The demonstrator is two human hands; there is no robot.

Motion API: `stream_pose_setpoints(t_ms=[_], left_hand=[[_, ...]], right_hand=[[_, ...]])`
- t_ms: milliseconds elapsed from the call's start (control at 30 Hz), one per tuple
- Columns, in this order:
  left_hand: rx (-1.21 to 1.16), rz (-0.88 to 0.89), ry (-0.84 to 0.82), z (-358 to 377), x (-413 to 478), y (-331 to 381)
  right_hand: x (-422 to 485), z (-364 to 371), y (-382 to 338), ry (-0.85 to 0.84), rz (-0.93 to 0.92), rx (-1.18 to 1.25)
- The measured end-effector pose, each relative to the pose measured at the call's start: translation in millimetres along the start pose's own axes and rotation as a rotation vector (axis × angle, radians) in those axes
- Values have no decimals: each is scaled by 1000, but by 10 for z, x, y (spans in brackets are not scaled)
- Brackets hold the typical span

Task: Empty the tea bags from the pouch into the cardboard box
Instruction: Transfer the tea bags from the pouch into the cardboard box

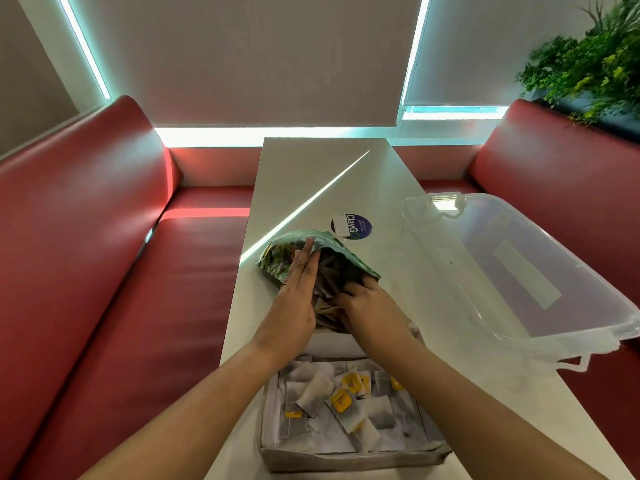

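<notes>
On table (311,188) | hands: 2, at pouch (332,251) | cardboard box (353,460): 1

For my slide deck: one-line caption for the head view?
Both hands, left hand and right hand, work the open pouch above a cardboard box of tea bags.

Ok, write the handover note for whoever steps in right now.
Left hand: flat, open, pressed against the crinkled green foil pouch at its mouth.
Right hand: fingers curled into the pouch's mouth among the tea bags.
Shallow grey cardboard box: nearest you, below the pouch.
Done: many white tea bags with yellow tags already in the box.
Left: pouch still holds bags; finish emptying.
</notes>
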State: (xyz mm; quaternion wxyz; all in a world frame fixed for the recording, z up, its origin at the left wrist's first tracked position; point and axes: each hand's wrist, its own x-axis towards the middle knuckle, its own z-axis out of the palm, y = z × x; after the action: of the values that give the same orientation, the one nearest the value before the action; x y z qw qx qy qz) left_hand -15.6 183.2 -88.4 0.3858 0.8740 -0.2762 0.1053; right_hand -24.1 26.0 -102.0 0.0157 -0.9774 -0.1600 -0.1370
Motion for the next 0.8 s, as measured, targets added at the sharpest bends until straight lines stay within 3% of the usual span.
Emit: stream_pose_setpoints(t_ms=[267, 367, 533, 700, 800], left_hand=[[17, -29, -29, -10, 42, -86], [19, -24, -35, -13, 42, -104], [8, -24, -44, -17, 46, -95], [-1, -35, -61, -25, 41, -80], [4, -33, -67, -27, 40, -60]], right_hand=[[-573, -327, 19, 336, -123, 271], [-854, -304, -6, 270, -174, 293], [-979, -164, -5, 7, -120, 196], [-735, -278, -6, 140, 18, 260], [-533, -238, 19, 65, 113, 158]])
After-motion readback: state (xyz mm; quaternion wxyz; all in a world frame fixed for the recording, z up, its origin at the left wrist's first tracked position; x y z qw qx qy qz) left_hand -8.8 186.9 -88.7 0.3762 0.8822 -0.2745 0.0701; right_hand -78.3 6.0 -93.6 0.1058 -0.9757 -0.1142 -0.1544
